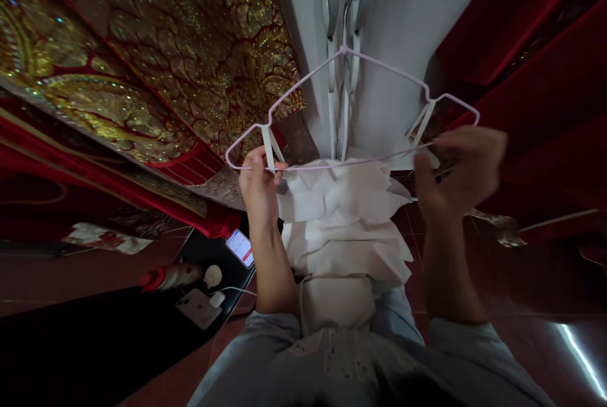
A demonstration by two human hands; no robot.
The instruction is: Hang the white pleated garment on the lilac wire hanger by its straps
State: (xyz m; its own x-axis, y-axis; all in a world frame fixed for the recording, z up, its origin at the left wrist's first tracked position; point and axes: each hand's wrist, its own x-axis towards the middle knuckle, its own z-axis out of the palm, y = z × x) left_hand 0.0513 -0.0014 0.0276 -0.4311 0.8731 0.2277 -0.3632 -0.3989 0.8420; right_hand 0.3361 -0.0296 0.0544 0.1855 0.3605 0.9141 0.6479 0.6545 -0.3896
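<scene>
A thin lilac clothes hanger hangs in front of me from a hook at the top. White straps loop over its two notches, and a white tiered, ruffled garment hangs below. My left hand is closed around the hanger's lower bar at its left end, fingers beside the left strap. At the other end my right hand, somewhat blurred, has its thumb and fingers around the bar close to the right strap. Its fingertips are partly smeared by motion.
Gold-sequinned red garments hang on the left, dark red cloth on the right. Metal rack parts stand against a pale wall. A black table at lower left bears a lit phone, another phone and a bottle.
</scene>
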